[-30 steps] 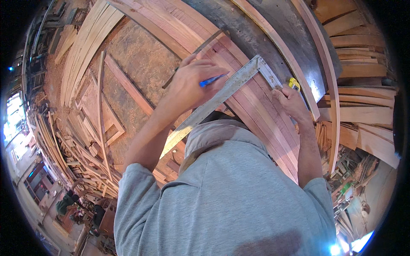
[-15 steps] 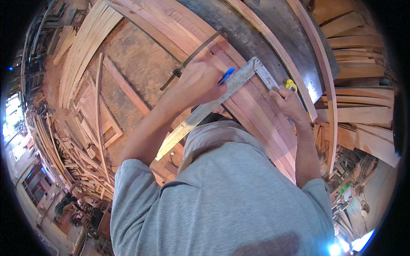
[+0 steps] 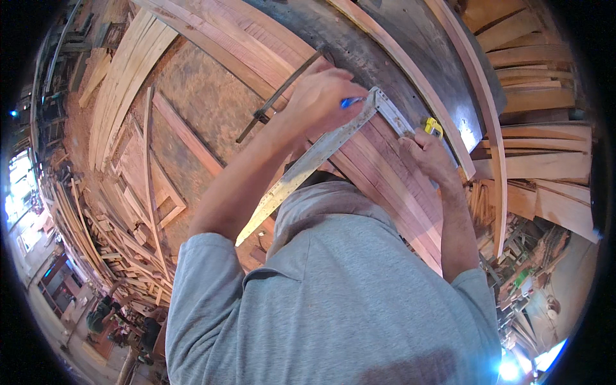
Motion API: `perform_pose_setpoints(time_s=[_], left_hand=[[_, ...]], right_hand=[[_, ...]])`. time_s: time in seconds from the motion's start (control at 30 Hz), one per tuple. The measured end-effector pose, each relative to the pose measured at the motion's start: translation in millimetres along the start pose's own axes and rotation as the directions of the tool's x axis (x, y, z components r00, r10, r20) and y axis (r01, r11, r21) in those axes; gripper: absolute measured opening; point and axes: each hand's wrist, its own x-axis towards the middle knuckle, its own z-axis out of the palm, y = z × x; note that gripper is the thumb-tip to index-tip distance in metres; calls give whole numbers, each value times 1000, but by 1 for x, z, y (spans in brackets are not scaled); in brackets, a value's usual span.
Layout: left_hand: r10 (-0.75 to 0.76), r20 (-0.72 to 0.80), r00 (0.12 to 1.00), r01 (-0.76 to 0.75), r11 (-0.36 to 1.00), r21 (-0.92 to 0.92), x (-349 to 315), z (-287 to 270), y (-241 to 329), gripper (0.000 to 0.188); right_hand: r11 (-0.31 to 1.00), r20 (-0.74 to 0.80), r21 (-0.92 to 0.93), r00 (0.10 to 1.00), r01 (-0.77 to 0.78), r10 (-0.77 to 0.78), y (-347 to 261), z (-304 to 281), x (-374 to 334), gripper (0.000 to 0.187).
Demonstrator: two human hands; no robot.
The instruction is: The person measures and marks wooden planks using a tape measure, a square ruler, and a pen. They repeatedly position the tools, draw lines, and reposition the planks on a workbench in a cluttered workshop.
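One metal square lies across the reddish boards, its long blade running from lower left to upper right, its corner at the upper right. From that corner the short leg slants down to the right, roughly along the boards.

The left forearm rises from its sleeve toward the upper right, nearly in line with the blade. The left hand is bent, back upward, fingers curled around a blue pen close to the square's corner; the pen's tip is hidden.

The right forearm points up and slightly left. The right hand is closed on the short leg's end, with a yellow tape just beside it; whether it also grips the tape I cannot tell.
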Motion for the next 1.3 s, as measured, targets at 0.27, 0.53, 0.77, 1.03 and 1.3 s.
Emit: perform_pose_setpoints(time_s=[0.27, 0.53, 0.77, 1.03, 1.3], left_hand=[[-254, 278, 926, 242, 967, 77, -102, -69, 33, 19], [-709, 180, 682, 709, 579, -402, -211, -29, 32, 23], [-781, 7, 625, 680, 540, -496, -168, -54, 53, 27], [-469, -191, 862, 496, 860, 124, -66, -63, 58, 39], [-319, -347, 882, 408, 885, 224, -51, -85, 46, 43]], right_hand=[[1000, -26, -8, 1000, 12, -12, 16, 6, 4, 45], [982, -152, 181, 985, -59, 87, 8, -15, 11, 40], [963, -811, 165, 585, 214, 9, -29, -82, 39, 37], [958, -405, -286, 903, 24, -143, 92, -23, 13, 36], [871, -364, -490, 902, 27, -232, 123, 3, 30, 37]])
